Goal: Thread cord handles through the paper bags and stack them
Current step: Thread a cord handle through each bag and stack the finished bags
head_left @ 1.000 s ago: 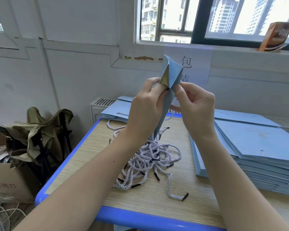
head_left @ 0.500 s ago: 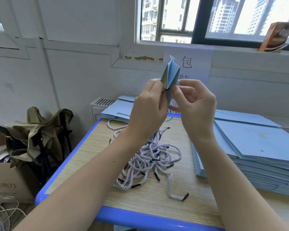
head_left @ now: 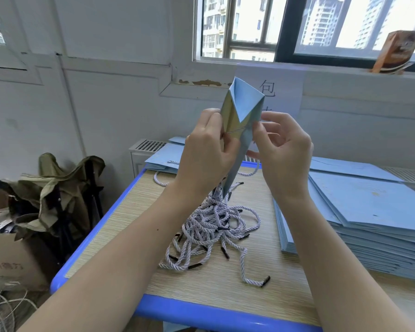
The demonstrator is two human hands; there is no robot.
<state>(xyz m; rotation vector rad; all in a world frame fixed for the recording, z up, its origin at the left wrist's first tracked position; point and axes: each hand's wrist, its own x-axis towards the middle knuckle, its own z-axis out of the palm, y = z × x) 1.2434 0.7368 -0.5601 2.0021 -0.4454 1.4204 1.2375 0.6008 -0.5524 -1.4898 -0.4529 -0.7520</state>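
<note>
Near edge: I see the blue rim of the table (head_left: 216,315) closest to me, both forearms crossing above it.
Loose cords: the pile of cords (head_left: 211,226) lies mid-table; one black-tipped end reaches toward the near edge.
Unthreaded stock: the stack of flat bags (head_left: 369,224) sits along the right edge, just beside the pile.
Left grip: my left hand (head_left: 206,154) pinches the left wall of the paper bag (head_left: 240,130) at its mouth, thumb and fingers closed on the paper.
Right grip: my right hand (head_left: 283,149) has fingertips curled against the right wall; whether they also nip a cord end, I cannot tell.
Task item: the bag is held upright above the middle of the table, mouth spread, lower tip just over the pile; a short run of cord shows inside.
Far edge: the threaded bags (head_left: 163,156) lie at the far left corner.
Risk: in my judgement, a loose pinch would let the cord slip back out; a hard pull could tear the hole; the tip may snag the pile.
Room: open wood at the near left; the right side is crowded.
</note>
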